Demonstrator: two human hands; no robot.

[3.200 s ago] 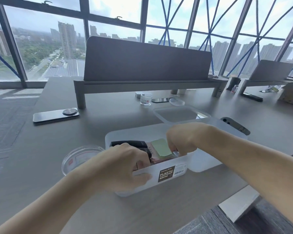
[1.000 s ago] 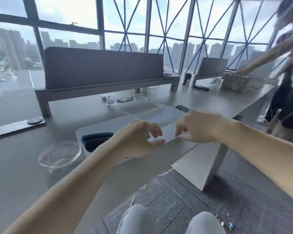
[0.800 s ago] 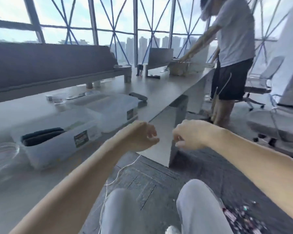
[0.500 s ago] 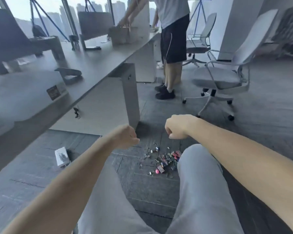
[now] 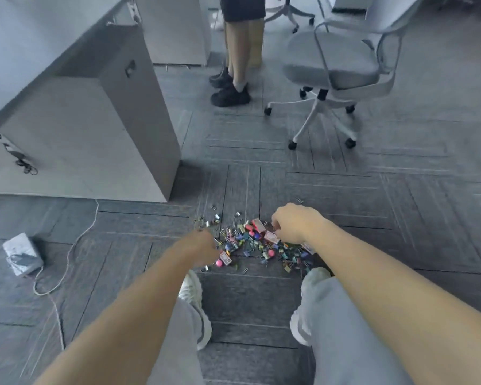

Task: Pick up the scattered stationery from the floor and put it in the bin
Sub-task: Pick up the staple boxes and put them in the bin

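Note:
A pile of scattered stationery lies on the grey carpet: several coloured binder clips, paper clips, pink round pieces and small red boxes. My left hand reaches down to the pile's left edge, its fingers curled under and hidden behind the back of the hand. My right hand is at the pile's right side with its curled fingertips down among the pieces beside a red box. Whether either hand holds anything is hidden. The bin is out of view.
The desk's grey end panel stands at the left. Another person's legs and a wheeled office chair are beyond the pile. A white adapter with a cord lies on the left. My shoes are just behind the pile.
My view has swung from the bin on the desk down to the floor. Both hands have left the bin and dropped to the pile of stationery.

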